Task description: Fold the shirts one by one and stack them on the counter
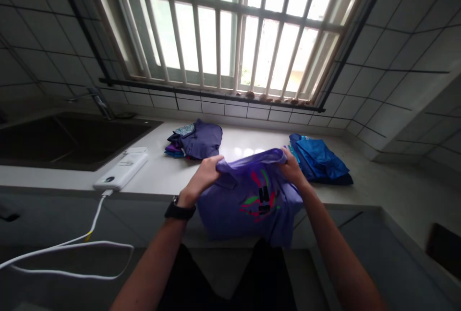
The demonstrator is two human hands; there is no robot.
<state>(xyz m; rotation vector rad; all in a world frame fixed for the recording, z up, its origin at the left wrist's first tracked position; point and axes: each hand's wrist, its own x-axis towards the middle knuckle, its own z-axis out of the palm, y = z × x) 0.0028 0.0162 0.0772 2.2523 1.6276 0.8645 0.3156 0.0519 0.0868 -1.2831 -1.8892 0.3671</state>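
A purple garment (230, 210) with a red, green and black print hangs between my hands, over the counter's front edge. My left hand (206, 172) grips one corner of its upper edge, and my right hand (291, 167) grips the other. Both hands are closed on the cloth, which is stretched between them at the top and falls loose below. Behind my left hand lies a stack of dark purple and blue folded clothes (203, 139). Just beyond my right hand sits a stack of blue folded clothes (320, 160).
A white power bank (124, 169) with a white cable (97, 215) lies on the white counter (162, 172) at left. Farther left is a dark sink (72, 138) with a faucet (99, 102). A barred window (219, 28) stands behind. A dark object (444, 248) shows at lower right.
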